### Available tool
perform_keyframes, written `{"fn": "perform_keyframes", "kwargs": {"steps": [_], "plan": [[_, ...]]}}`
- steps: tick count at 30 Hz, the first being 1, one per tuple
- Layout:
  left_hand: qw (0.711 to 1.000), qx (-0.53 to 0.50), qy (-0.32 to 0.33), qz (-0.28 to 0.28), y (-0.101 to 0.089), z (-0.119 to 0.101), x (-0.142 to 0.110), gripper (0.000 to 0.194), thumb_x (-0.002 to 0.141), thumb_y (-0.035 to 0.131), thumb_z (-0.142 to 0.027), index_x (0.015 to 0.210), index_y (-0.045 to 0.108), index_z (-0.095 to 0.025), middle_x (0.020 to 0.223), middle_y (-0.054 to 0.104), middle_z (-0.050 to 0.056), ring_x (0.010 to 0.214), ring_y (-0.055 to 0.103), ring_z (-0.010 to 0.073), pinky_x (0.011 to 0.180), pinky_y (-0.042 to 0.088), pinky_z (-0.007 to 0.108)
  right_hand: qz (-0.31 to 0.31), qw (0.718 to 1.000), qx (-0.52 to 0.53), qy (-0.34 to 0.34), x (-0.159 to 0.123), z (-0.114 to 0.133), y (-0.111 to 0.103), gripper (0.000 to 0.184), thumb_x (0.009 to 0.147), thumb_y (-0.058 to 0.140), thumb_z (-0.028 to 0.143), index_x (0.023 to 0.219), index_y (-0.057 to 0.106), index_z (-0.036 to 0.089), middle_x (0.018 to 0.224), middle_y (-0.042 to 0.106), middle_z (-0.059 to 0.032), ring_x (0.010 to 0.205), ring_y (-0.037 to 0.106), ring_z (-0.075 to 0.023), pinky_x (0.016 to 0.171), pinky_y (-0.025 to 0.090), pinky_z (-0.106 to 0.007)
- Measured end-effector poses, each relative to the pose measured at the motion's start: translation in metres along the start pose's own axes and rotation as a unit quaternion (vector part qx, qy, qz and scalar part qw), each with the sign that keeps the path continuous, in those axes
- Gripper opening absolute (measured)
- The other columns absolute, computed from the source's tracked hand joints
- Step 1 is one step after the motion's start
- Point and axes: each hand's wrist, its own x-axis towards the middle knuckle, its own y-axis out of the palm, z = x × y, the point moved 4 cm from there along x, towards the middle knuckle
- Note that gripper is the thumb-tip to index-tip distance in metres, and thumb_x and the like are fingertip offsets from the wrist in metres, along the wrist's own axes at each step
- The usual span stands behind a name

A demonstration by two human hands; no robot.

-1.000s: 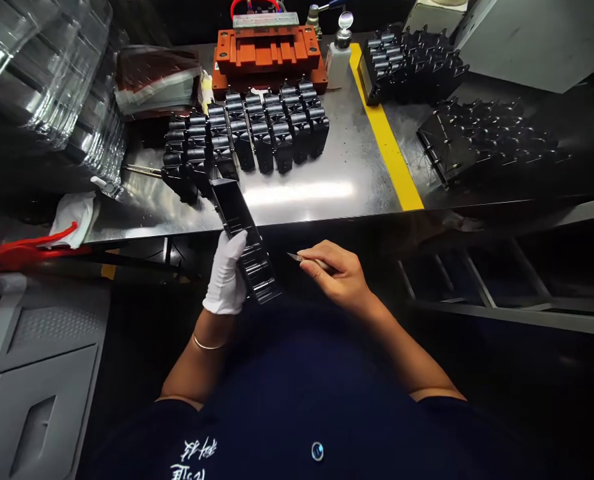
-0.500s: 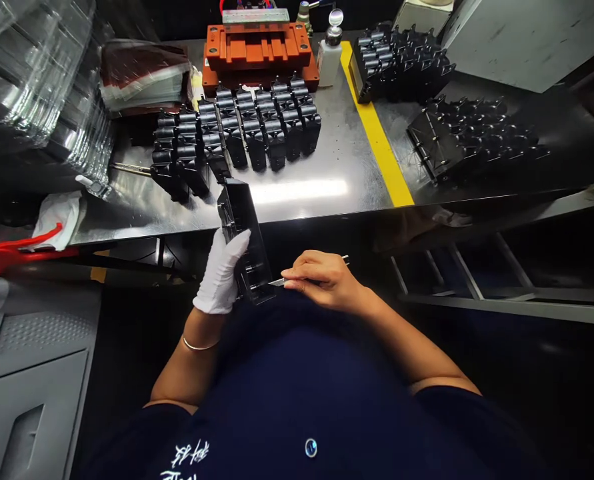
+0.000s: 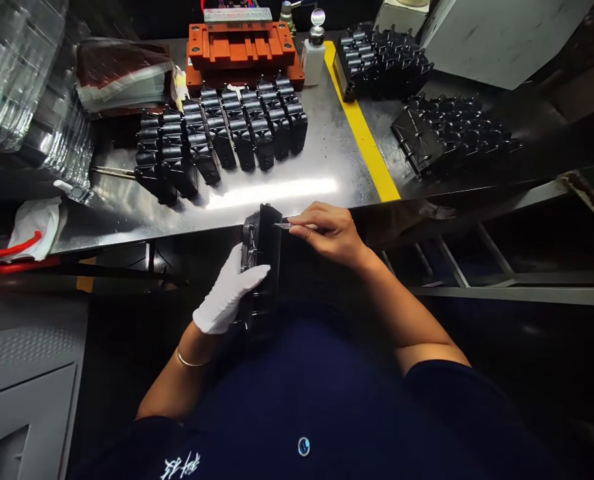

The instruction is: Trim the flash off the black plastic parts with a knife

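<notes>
My left hand (image 3: 229, 293), in a white glove, is wrapped round a long black plastic part (image 3: 269, 257), thumb across its face. The part stands nearly upright just off the table's front edge, ribs and pins showing on its left side. Bare, my right hand (image 3: 329, 230) pinches a slim craft knife (image 3: 283, 226). Its pointed blade is at the upper right edge of the part; whether it touches I cannot tell. A row of similar black parts (image 3: 221, 133) stands on the metal table beyond.
An orange fixture (image 3: 244, 57) sits at the back beside a white pump bottle (image 3: 313, 60). Right of the yellow tape (image 3: 361, 133) stand more black parts (image 3: 447, 133). Stacked clear plastic trays (image 3: 31, 87) rise on the left. A red-handled tool (image 3: 11, 253) lies near a white cloth (image 3: 35, 227).
The knife has moved from the lower end of the black part up to its upper end. My left hand has shifted slightly right and down, turning the part more upright.
</notes>
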Motion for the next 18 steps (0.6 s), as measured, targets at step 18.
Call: {"fn": "perform_keyframes", "kwargs": {"steps": [18], "plan": [[0.945,-0.093,-0.205,0.238,-0.016,0.020,-0.011,0.046,0.070,0.075,-0.052,0.100,0.062,-0.019,0.080,0.067,0.006,0.049,0.060,0.0156,0.039,0.048,0.024,0.222,0.974,-0.039,-0.001,0.001,0.026,-0.042,0.014,0.083,0.073,0.034,0.090,0.079,0.025,0.080,0.075,-0.0029,0.069,0.068,-0.0139,0.060,0.052,-0.026]]}}
